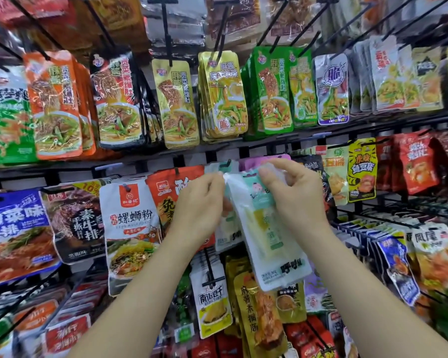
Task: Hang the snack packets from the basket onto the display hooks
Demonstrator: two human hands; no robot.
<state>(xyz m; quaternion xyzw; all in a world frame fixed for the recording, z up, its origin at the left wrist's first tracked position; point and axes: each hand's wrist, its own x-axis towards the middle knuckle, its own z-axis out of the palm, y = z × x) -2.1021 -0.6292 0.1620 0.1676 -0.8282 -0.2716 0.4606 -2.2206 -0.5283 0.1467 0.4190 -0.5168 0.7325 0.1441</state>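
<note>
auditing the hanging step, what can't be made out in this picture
Head view, the only one:
1. Hang hole of the white and mint packet: covered by the fingers of the left hand and right hand, so whether it is on the hook is unclear.
2. The basket: outside the frame.
3. The top row packets: blurred and cut by the upper edge, print unreadable.

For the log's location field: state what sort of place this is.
Most likely a shop's snack aisle: rows of black wire display hooks, each hung with stacks of identical glossy printed snack packets.
</note>
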